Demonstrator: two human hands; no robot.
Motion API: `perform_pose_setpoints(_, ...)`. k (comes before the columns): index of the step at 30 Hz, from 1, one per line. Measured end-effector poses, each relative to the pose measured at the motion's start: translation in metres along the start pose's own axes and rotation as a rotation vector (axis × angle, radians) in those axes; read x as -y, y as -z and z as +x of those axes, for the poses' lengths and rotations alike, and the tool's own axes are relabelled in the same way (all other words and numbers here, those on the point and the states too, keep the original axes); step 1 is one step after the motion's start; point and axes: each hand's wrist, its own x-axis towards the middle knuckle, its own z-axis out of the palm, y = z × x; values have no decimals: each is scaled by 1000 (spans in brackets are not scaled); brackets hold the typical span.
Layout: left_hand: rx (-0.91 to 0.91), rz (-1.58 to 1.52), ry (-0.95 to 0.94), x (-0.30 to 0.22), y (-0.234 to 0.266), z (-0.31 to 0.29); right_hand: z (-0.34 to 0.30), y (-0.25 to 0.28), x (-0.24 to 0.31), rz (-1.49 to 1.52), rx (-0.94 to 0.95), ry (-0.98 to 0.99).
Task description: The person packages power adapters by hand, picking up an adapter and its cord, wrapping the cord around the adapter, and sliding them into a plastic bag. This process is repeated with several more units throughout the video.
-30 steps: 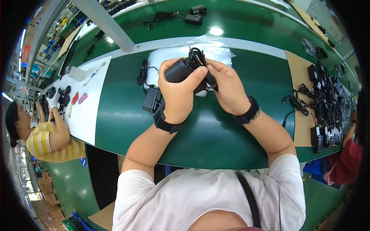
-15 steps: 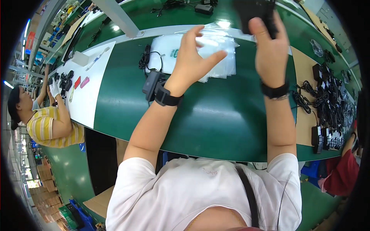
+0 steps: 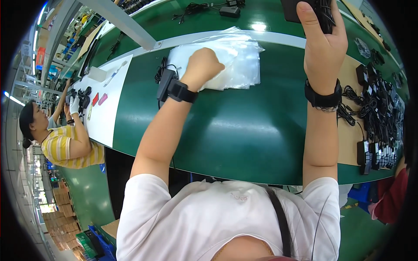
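My right hand (image 3: pixel 324 58) is raised at the upper right, its thumb and fingers wrapped round a black power adapter (image 3: pixel 292 10) with a bundled cord. The upper edge of the picture cuts the adapter off. Curled over a stack of clear plastic bags (image 3: pixel 244 67), my left hand (image 3: pixel 202 67) is closed. Its fingertips are hidden under the hand, so whether they pinch a bag cannot be made out. Black straps circle both wrists, and the left one carries a small black box (image 3: pixel 165 82).
Many black adapters with coiled cords (image 3: pixel 370 113) lie on brown cardboard (image 3: pixel 350 148) at the right. Another adapter (image 3: pixel 230 11) rests beyond the pale rail. A person in a striped shirt (image 3: pixel 72 143) works at a white-topped section (image 3: pixel 104 117) on the left. A grey post (image 3: pixel 122 21) rises at the upper left.
My left hand has gone from fingers spread above the bags to curled over them. My right hand has moved rightward with the adapter. The view has shifted slightly.
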Motion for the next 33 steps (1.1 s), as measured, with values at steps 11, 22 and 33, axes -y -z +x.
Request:
perform_pose_setpoints(11,27,-1108,450,44,4,-28,-7,2,-28,-83,113,-98)
perform_pose_setpoints(22,-338,-709,206,-3,2,-75,-76,-43,-92,215,300,-713)
perform_pose_setpoints(33,-528,-1374,317,24,14,-75,-94,-58,-77,-646,916,242)
